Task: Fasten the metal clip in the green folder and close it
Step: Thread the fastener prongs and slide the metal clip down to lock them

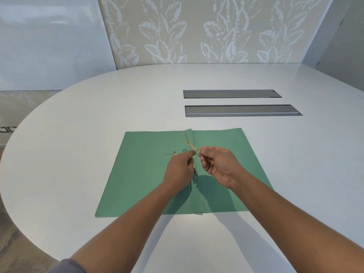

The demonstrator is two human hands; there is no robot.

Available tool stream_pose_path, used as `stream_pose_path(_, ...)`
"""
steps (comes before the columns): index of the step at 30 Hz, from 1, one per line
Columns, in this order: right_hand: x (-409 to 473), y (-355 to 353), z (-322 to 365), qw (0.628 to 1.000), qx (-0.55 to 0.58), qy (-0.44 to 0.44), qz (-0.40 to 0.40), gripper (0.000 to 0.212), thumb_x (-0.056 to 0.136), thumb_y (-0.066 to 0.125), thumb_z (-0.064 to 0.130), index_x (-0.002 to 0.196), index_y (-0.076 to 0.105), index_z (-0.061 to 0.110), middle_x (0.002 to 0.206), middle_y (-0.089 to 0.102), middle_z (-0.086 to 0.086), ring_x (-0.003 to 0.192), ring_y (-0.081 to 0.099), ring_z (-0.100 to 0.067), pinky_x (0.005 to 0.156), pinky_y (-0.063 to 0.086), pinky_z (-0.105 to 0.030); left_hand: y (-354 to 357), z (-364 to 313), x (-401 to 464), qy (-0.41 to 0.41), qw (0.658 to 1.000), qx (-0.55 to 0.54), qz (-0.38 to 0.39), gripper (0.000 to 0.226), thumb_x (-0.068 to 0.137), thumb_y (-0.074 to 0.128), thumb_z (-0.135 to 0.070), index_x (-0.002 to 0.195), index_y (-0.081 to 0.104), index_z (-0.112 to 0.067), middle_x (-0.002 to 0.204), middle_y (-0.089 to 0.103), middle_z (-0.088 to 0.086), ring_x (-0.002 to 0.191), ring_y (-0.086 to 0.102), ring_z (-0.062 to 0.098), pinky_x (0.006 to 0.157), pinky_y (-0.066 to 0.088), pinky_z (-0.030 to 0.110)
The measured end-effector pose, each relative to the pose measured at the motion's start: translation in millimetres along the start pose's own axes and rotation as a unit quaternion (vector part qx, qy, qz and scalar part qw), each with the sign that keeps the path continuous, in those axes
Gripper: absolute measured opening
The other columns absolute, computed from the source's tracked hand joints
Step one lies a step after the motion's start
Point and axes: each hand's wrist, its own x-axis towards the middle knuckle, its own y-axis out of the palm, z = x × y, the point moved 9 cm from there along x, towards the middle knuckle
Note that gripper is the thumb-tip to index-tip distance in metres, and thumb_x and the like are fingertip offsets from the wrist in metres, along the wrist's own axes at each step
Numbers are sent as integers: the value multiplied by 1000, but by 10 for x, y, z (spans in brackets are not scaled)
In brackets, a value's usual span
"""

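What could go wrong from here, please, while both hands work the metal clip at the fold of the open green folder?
The thin metal clip, pinched between the left hand and right hand, could bend out of shape or slip free. Nothing weighs down the green folder, so it could slide on the smooth table.

surface: white round table (98, 119) | on it: open green folder (145, 174) | inset: 2 grey trays (232, 94)

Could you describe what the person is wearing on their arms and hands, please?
Both hands, the left hand and the right hand, are bare: no gloves, rings or watch show. Both forearms are uncovered. Only a grey-blue sleeve, pushed up, shows at the lower edge on the left arm.
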Motion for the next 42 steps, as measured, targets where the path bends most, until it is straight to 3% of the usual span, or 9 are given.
stream_pose_path(7,27,-47,-9,995,-96,-32,-12,9,91,68,-3,99,71,-4,73,72,-12,57,64,-13,56,57,-23,12,-21,-43,-16,1000,-17,16,20,95,56,-12,76,57,-17,59,52,-8,56,46,16,57,37,29)
stream_pose_path(10,29,-33,-64,984,-169,-48,-16,6,92,68,-1,94,73,0,72,71,-11,57,61,-13,59,56,-24,4,64,-52,-39,998,-38,28,9,90,61,-10,85,69,-11,72,69,1,65,58,20,64,48,31)
stream_pose_path(14,13,-20,-167,970,-234,-59,-4,10,87,70,0,97,70,0,72,69,-9,56,60,-12,55,53,-24,-47,180,-14,-52,995,-52,73,19,79,71,-4,91,76,-18,83,78,-3,77,73,15,73,60,31)
stream_pose_path(18,19,-56,-260,952,-302,-56,-14,17,83,73,7,99,67,6,73,68,-10,52,58,-11,49,48,-25,-164,319,71,-79,995,2,57,31,83,68,-6,112,72,-16,89,73,-3,79,69,16,70,54,25)
stream_pose_path(23,71,-130,-330,943,-328,-49,-20,11,88,73,15,91,68,5,70,66,-8,46,52,-7,44,42,-23,-140,306,98,-56,996,17,66,51,93,57,-3,143,54,-13,122,68,3,94,63,16,89,49,28)
stream_pose_path(29,142,-212,-365,951,-308,-22,-26,7,88,70,11,91,68,5,71,69,-9,46,57,-11,42,45,-22,-28,331,121,-19,994,38,100,44,97,51,-9,140,58,-17,135,55,4,120,55,23,97,37,26)
stream_pose_path(33,176,-259,-391,958,-284,4,-26,17,85,69,4,101,67,10,69,70,-9,47,61,-15,41,48,-22,91,393,142,7,984,117,135,44,101,54,-30,144,53,-32,141,50,-3,129,42,26,107,34,40)
stream_pose_path(39,230,-253,-427,960,-280,19,-11,31,88,66,0,111,65,21,61,70,-5,48,63,-17,41,50,-22,200,430,140,40,966,202,158,42,101,46,-47,143,49,-46,141,46,-7,132,33,27,104,28,45)
stream_pose_path(42,252,-256,-437,958,-284,24,-14,23,92,65,8,111,65,22,67,69,-7,47,63,-17,41,50,-22,191,421,152,53,964,212,149,39,99,46,-52,137,55,-47,135,48,-10,127,36,25,100,30,43)
